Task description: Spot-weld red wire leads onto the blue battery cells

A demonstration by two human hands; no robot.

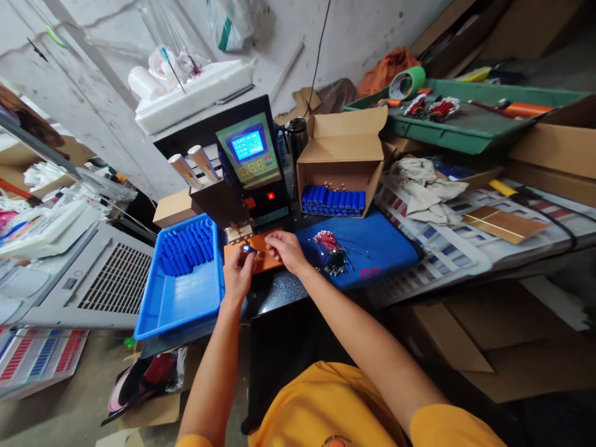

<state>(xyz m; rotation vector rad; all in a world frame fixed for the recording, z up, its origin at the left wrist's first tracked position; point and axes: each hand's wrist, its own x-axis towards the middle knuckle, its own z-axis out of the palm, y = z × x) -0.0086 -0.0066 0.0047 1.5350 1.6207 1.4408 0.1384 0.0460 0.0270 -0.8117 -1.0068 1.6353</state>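
Note:
My left hand (238, 271) grips a small blue cylindrical battery cell (247, 249) upright on the orange work plate (263, 261) in front of the spot welder (249, 171). My right hand (285, 248) rests its fingertips on the same plate, beside the cell; whether it pinches a wire or tab is too small to tell. A bundle of red and black wires (329, 251) lies on the blue mat (372, 248) just right of my right hand.
A blue tray (181, 298) with several blue cells sits at the left. An open cardboard box (342, 155) holds a row of blue cells behind the mat. A green tray (465, 124) with tools, rags and cardboard lies at the right; a grey unit (102, 279) stands at the left.

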